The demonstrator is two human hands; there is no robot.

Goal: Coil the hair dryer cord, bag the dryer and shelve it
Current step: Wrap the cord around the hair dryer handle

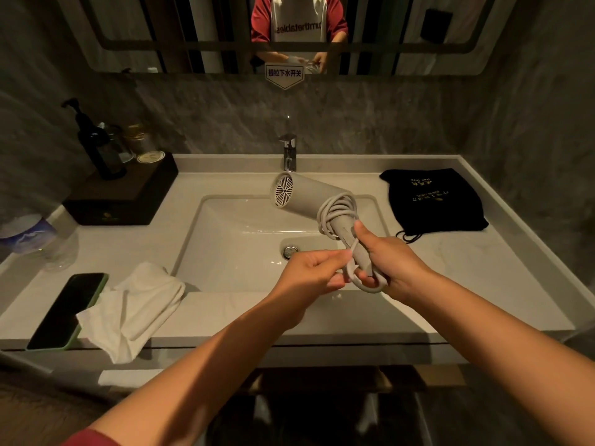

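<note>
A pale grey hair dryer (309, 194) hangs over the sink basin (231, 239), its grille turned to the left. Its cord (338, 209) is wound in several loops around the handle. My right hand (391, 260) is shut around the handle's lower end, thumb up along it. My left hand (314, 273) pinches the loose end of the cord just left of the handle, where a loop curls under it. A black drawstring bag (431, 201) with gold print lies flat on the counter at the right.
A chrome faucet (288, 152) stands behind the basin. On the left of the counter lie a white cloth (138, 307), a phone in a green case (69, 310), a clear plastic bottle (35, 239) and a dark tray (122, 194) with a pump bottle.
</note>
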